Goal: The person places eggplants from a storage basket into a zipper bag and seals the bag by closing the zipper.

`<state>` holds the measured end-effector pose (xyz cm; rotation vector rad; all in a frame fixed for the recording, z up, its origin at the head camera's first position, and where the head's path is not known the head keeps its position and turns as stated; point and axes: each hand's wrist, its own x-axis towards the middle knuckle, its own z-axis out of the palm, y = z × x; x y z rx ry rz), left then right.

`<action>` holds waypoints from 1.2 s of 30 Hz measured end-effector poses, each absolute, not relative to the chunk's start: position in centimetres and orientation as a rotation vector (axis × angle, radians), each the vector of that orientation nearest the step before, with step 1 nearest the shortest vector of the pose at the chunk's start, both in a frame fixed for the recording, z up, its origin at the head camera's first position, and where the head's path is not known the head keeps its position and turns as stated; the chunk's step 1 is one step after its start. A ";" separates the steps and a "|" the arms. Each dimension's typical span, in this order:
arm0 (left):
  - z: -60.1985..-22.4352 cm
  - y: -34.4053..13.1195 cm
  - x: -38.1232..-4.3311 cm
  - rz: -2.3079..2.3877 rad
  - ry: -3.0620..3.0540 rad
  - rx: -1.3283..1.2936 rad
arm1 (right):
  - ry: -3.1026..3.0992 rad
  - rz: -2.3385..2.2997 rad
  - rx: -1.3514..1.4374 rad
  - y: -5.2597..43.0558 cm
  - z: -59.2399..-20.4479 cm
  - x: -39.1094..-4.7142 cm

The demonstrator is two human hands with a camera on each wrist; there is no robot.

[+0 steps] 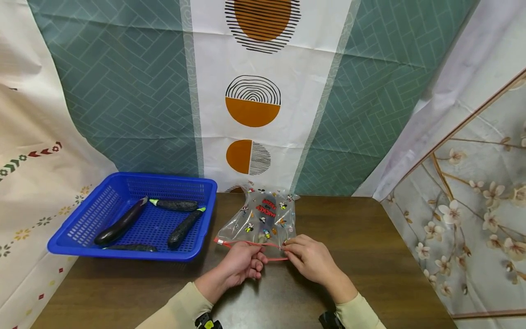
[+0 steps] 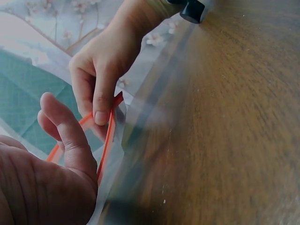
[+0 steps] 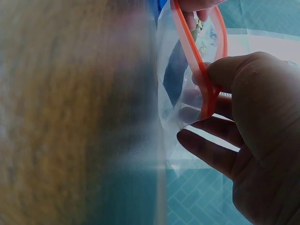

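A clear zip bag [image 1: 238, 226] with cartoon prints and a red zip edge lies on the table, its mouth parted toward me. Through the plastic shows a dark long vegetable with a pale stem end. My right hand [image 1: 310, 258] pinches the red edge at the right corner of the mouth, thumb on one side and fingers on the other. At the left part of the mouth, my left hand [image 1: 242, 265] holds the red edge with curled fingers. In the right wrist view, fingertips of the left hand [image 3: 199, 5] reach between the two red strips.
A blue plastic basket [image 1: 57, 244] stands at the left of the wooden table [image 1: 349, 224]. In it lie a smooth purple eggplant [image 1: 121, 226] and several shorter dark vegetables [image 1: 185, 228] with green ends. Patterned cloth [image 1: 160, 91] hangs behind and along both sides.
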<state>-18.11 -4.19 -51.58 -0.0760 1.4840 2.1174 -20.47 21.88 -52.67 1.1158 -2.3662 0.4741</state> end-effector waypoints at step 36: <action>-47.8 -6.5 -16.3 1.947 1.699 0.204 | -2.401 0.459 1.095 21.8 -52.5 -20.3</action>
